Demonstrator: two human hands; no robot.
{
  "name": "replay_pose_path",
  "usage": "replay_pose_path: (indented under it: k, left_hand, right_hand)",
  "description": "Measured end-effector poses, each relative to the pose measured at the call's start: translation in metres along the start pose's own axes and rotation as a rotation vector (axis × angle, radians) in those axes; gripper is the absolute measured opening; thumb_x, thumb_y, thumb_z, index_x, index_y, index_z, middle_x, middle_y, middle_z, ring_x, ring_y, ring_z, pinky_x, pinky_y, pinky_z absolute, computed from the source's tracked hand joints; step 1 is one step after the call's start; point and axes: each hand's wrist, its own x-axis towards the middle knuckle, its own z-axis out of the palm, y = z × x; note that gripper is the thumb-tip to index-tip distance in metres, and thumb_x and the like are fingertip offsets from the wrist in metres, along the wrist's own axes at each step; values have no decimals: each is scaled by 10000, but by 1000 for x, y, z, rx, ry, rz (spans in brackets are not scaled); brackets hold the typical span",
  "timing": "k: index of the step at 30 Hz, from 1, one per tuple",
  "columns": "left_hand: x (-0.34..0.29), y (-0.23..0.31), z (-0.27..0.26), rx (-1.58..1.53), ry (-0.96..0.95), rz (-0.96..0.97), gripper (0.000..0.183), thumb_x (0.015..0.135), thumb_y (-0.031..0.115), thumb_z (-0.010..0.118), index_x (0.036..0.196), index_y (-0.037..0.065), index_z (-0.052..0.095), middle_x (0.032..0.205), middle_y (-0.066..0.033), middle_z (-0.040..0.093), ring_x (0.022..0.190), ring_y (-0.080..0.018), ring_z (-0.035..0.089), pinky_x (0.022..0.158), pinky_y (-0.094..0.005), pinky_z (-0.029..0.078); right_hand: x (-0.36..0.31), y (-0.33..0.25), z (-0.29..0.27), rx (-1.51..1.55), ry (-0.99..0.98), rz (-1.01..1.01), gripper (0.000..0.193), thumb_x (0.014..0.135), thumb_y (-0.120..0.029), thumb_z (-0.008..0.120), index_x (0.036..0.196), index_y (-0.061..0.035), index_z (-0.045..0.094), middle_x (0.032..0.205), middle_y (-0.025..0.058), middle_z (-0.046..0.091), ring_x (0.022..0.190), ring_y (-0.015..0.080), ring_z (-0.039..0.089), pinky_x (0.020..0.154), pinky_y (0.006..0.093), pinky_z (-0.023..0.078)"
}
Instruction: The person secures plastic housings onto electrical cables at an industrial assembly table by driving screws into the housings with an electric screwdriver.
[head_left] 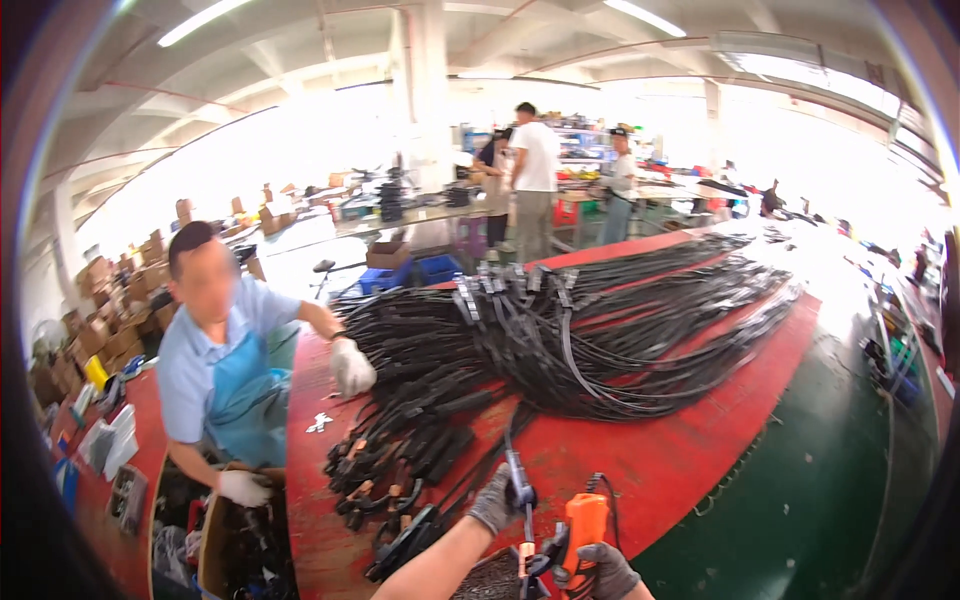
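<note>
My left hand (494, 502), in a grey glove, is closed around a dark cable (516, 466) over the near edge of the red table. The cable runs back toward the bundles, and a copper-coloured part shows on it below the hand. In my right hand (606, 570), also gloved in grey, is an orange corded hand tool (584, 530) with a black cord at its top. Its front end is beside the cable, but whether they touch I cannot tell. Long bundles of black cables (620, 350) lie just ahead, with black connector ends (400, 460) at the left.
Across the red table (690, 470) at the left, a co-worker (225, 350) in a blue apron reaches one white-gloved hand to the cables. A cardboard box (215, 535) holds dark parts there. Blue bins (437, 268) stand behind the table. Green floor (790, 500) lies right; several people stand farther back.
</note>
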Motion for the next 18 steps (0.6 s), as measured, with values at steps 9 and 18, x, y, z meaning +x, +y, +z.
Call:
replay_pose_path:
  k: [9,18]
  left_hand:
    - [44,8,-19,-22,-90,-246,221,817,261,575,719,66,539,656,-84,587,629,-243,584,628,-400,514]
    - [-17,-1,-33,-109,-508,-267,404,783,236,626,1058,-34,502,934,-139,589,891,-248,580,792,-401,492]
  right_hand:
    - [-6,-17,33,45,-7,32,432,617,-165,676,983,-24,495,922,183,567,671,225,575,577,319,488]
    - [0,-21,33,5,-115,51,475,597,-202,687,992,-24,492,908,181,570,653,238,582,576,332,495]
